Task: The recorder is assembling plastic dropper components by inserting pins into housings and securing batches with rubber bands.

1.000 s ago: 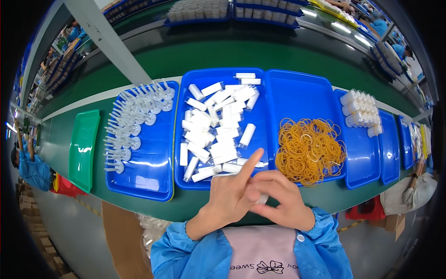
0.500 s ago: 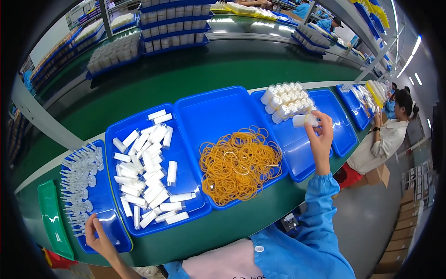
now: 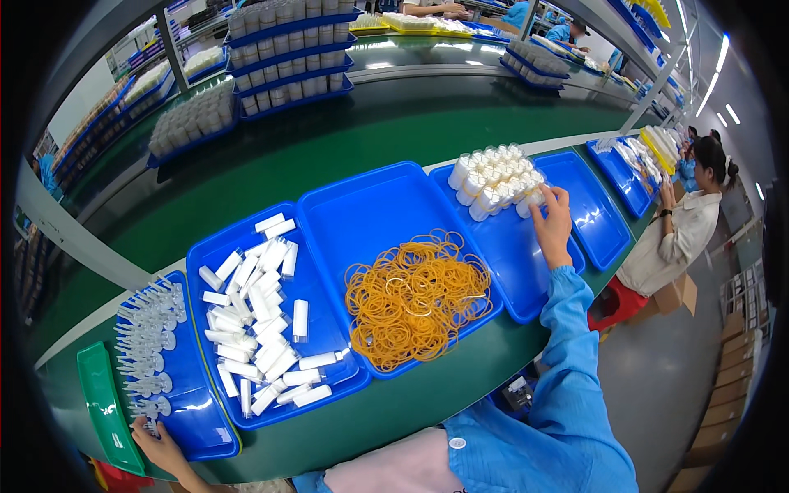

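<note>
My right hand (image 3: 554,228) is closed on a banded white cylinder bundle (image 3: 526,210), against the near right corner of a block of similar white, clear-ended bundles (image 3: 496,174) in a blue tray (image 3: 526,287). At lower left, the thumb and fingers of my left hand (image 3: 161,450) close around a clear plastic piece (image 3: 151,425), partly hidden. It is at the near end of a row of clear, stemmed pieces with round discs (image 3: 148,353) in a narrow blue tray (image 3: 200,411).
Between my hands, one blue tray (image 3: 349,382) holds loose white cylinders (image 3: 271,308); another (image 3: 362,197) holds a heap of orange rubber bands (image 3: 415,304). A green tray (image 3: 107,407) lies far left. Stacked loaded trays (image 3: 292,62) stand beyond. A person (image 3: 678,222) works at right.
My right hand has brought the bundle leftward and down against the block. My left hand has moved down and left, its fingers closing at the clear pieces. The view has shifted slightly.
</note>
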Demonstrator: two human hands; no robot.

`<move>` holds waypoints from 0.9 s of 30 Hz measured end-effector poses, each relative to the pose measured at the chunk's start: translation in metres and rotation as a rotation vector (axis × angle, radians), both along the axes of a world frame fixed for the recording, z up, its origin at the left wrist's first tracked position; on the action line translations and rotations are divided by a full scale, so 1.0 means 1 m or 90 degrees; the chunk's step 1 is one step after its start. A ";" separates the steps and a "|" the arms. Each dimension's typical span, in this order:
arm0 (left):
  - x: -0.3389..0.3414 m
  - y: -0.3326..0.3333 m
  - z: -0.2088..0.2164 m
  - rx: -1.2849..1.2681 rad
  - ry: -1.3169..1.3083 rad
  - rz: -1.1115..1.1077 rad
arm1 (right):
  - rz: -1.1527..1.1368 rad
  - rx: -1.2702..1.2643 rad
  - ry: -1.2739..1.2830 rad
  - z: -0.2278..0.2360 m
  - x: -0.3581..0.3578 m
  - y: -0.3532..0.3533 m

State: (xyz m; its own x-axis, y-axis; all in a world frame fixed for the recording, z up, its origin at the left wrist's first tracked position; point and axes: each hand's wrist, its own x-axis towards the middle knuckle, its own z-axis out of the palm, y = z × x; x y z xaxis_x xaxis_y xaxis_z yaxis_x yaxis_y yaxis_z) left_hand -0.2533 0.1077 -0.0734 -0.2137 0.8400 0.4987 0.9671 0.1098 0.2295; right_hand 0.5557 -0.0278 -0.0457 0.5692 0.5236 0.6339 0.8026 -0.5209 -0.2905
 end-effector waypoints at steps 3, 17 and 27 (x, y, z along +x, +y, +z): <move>-0.005 0.003 -0.001 -0.006 -0.004 0.004 | 0.003 -0.002 -0.042 -0.004 0.003 0.000; 0.021 -0.019 0.027 0.353 -0.777 -0.122 | 0.417 0.187 0.308 0.073 -0.151 0.048; 0.150 -0.039 0.044 0.195 -0.935 -0.218 | 0.868 -0.275 -0.316 0.038 -0.322 0.138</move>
